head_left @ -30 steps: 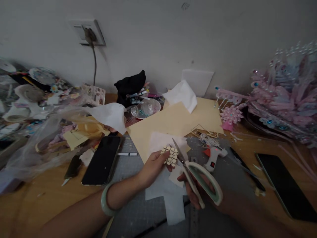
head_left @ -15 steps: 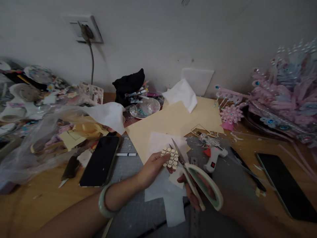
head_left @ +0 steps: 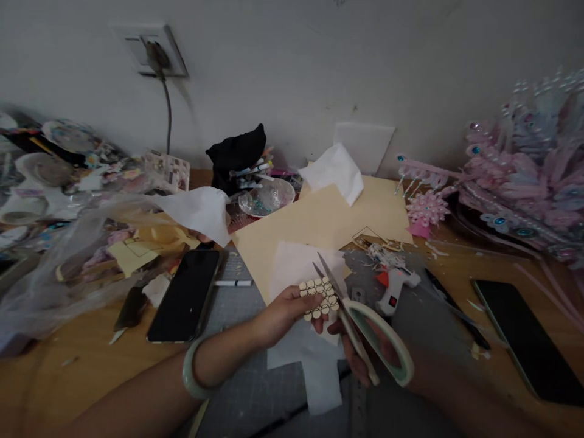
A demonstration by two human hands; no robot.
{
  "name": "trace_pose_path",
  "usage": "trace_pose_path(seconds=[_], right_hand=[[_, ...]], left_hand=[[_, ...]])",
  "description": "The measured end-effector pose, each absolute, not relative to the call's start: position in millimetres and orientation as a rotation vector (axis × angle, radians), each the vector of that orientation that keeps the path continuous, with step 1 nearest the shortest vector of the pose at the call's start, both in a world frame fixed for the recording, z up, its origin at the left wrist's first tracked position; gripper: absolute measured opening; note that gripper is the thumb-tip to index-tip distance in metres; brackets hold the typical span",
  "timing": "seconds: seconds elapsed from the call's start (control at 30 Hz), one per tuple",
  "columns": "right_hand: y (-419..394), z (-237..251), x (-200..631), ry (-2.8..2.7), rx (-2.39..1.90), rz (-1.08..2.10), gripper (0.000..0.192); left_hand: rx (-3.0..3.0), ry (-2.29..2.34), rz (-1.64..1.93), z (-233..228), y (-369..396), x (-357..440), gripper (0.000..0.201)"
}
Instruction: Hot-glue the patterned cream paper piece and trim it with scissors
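My left hand (head_left: pixel 279 311) pinches the scaled paper piece (head_left: pixel 319 296) above the tabletop (head_left: pixel 82 371). My right hand (head_left: pixel 365 356) grips the scissors (head_left: pixel 360 322), blades slightly apart, pointing up-left, touching the piece's right edge.

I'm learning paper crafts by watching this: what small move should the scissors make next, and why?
Probably close the blades: the scissors in the right hand stand open at the edge of the scalloped cutout pinched by the left hand.
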State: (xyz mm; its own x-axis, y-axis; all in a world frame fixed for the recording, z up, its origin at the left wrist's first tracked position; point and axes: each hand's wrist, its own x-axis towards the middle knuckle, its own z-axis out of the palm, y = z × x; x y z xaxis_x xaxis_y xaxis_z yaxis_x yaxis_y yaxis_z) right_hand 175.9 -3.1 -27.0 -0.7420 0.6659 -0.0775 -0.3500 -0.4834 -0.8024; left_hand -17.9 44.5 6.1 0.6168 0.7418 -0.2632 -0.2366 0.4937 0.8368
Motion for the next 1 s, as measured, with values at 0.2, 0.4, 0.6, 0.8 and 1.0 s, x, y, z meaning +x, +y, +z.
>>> trace_pose_path(seconds=[0.2,0.4,0.6,0.8,1.0], right_hand=[[-2.2,-22.8,171.4,-1.055,-0.532,2.213,0.066],[1.6,-17.5,164.2,-1.062,-0.474,2.243,0.066],[3.3,-3.9,163.7,-1.139,-0.601,2.225,0.064],[5.9,13.2,160.8,-1.165,-0.82,2.2,0.058],[26.7,9.7,141.3,-1.306,-0.87,2.157,0.053]], left_hand=[[0.8,0.661,0.623,5.4,44.0,-18.0,0.029],[0.734,0.637,0.572,3.9,43.0,-18.8,0.028],[0.747,0.651,0.56,4.1,43.4,-18.3,0.03],[0.67,0.661,0.578,3.5,45.2,-16.6,0.03],[0.512,0.694,0.764,1.7,51.6,-18.1,0.027]])
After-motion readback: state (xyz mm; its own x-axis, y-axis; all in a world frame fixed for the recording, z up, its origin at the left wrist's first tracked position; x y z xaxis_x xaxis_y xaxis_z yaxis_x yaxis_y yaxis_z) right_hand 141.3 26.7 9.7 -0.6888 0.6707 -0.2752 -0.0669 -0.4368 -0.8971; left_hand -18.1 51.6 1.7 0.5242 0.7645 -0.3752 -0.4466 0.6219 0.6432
